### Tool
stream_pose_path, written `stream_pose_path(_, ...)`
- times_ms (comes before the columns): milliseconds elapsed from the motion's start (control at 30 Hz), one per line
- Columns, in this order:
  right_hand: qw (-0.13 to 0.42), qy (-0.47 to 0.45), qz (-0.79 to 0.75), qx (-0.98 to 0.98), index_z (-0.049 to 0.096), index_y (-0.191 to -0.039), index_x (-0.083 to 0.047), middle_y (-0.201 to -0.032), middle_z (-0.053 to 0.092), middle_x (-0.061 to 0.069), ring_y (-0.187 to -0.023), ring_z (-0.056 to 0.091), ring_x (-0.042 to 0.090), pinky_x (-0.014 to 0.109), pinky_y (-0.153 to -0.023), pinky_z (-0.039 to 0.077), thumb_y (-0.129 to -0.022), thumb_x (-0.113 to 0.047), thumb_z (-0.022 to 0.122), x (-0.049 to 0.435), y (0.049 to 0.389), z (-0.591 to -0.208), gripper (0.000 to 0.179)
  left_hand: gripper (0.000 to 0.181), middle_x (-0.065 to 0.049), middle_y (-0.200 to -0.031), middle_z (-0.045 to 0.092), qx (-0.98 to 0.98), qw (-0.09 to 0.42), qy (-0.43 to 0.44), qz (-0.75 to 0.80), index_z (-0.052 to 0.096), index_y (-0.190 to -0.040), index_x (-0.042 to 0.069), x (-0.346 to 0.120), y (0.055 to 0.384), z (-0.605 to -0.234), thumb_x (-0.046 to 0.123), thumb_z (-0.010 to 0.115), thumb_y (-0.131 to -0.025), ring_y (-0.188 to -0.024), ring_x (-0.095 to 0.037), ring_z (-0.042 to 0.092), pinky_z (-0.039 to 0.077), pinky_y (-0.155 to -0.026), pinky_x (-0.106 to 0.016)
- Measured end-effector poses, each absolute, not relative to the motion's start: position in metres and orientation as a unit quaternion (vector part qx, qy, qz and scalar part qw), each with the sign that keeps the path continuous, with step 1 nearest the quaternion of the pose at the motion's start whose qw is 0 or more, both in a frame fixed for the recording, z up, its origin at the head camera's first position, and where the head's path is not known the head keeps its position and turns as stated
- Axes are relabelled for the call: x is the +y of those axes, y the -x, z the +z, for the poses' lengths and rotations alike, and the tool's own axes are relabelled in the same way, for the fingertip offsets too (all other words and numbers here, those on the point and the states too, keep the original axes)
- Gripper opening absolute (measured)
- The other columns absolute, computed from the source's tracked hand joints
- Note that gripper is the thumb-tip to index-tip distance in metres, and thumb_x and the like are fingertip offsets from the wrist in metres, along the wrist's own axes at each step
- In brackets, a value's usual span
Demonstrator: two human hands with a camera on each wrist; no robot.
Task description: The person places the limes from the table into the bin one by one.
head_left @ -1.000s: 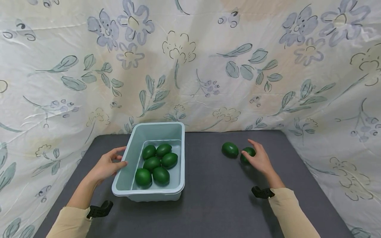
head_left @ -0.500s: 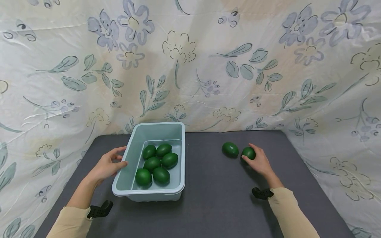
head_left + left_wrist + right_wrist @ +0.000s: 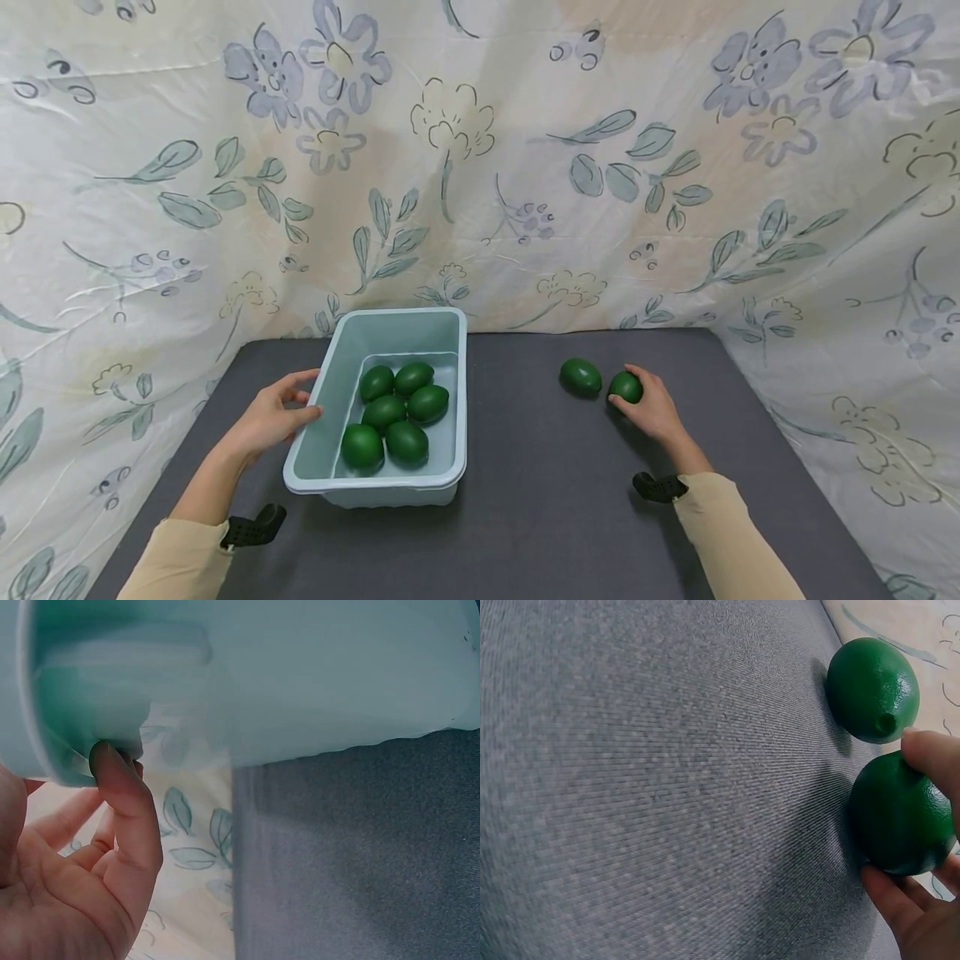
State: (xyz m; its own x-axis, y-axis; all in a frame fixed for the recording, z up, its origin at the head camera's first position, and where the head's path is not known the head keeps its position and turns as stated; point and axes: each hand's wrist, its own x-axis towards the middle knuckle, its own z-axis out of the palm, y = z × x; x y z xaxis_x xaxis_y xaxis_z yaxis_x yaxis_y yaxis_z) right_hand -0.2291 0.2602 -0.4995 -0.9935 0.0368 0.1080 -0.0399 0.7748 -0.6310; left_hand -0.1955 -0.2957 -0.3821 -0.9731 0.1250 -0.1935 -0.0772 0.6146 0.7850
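My left hand grips the left rim of a pale blue-green plastic bin, thumb over the edge. In the left wrist view, a bent finger presses under that rim. Several dark green limes lie inside the bin. On the right, my right hand pinches a green lime between thumb and fingers; it appears to be resting on the table. A second lime lies just left of it, close by in the right wrist view too, its nub facing the camera.
A dark grey cloth covers the table. Floral fabric hangs at the back and along both sides. Each wrist wears a black strap-mounted device.
My right thumb and fingers have closed in around the right-hand lime, now pinching it. The left hand, the bin and the other limes stay where they were.
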Motion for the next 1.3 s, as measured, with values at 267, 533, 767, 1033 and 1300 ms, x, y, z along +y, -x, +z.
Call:
stream_pose_path(267, 0.072, 0.014, 0.338, -0.938, 0.032, -0.140, -0.002, -0.131, 0.033, 0.032, -0.104, 0.046, 0.045, 0.055, -0.078, 0.042, -0.085, -0.027, 0.064, 0.259, 0.231, -0.493, 0.068, 0.068, -0.019, -0.106, 0.050, 0.884, 0.119, -0.010, 0.452, 0.026, -0.144, 0.008, -0.296, 0.196, -0.383, 0.013, 0.061, -0.087, -0.078, -0.020, 0.057, 0.050, -0.061, -0.035)
stream_pose_path(533, 0.081, 0.009, 0.350, -0.933, 0.032, -0.141, -0.005, -0.132, 0.033, 0.030, -0.105, 0.046, 0.043, 0.054, -0.078, 0.042, -0.085, -0.031, 0.064, 0.256, 0.234, -0.481, 0.070, 0.068, -0.020, -0.107, 0.050, 0.885, 0.121, -0.010, 0.450, 0.025, -0.144, 0.008, -0.295, 0.197, -0.382, 0.015, 0.061, -0.087, -0.078, -0.020, 0.058, 0.050, -0.061, -0.035)
stream_pose_path(767, 0.092, -0.009, 0.357, -0.930, 0.033, -0.141, -0.006, -0.135, 0.033, 0.028, -0.108, 0.044, 0.041, 0.054, -0.081, 0.040, -0.084, -0.029, 0.066, 0.245, 0.235, -0.468, 0.070, 0.068, -0.020, -0.107, 0.048, 0.886, 0.121, -0.012, 0.448, 0.025, -0.144, 0.007, -0.294, 0.196, -0.381, 0.014, 0.061, -0.087, -0.077, -0.021, 0.056, 0.049, -0.060, -0.034)
stream_pose_path(1033, 0.099, -0.036, 0.362, -0.926, 0.034, -0.141, -0.007, -0.135, 0.035, 0.025, -0.107, 0.045, 0.037, 0.050, -0.080, 0.042, -0.084, -0.028, 0.066, 0.226, 0.238, -0.451, 0.068, 0.067, -0.020, -0.107, 0.047, 0.887, 0.119, -0.013, 0.446, 0.026, -0.144, 0.007, -0.295, 0.195, -0.382, 0.013, 0.060, -0.087, -0.078, -0.021, 0.055, 0.049, -0.060, -0.034)
stream_pose_path(1300, 0.103, -0.053, 0.370, -0.922, 0.035, -0.140, -0.009, -0.133, 0.037, 0.023, -0.108, 0.047, 0.036, 0.050, -0.082, 0.043, -0.083, -0.027, 0.067, 0.207, 0.239, -0.440, 0.067, 0.067, -0.020, -0.107, 0.047, 0.887, 0.119, -0.013, 0.445, 0.026, -0.144, 0.007, -0.295, 0.195, -0.382, 0.013, 0.061, -0.087, -0.077, -0.021, 0.055, 0.049, -0.060, -0.034)
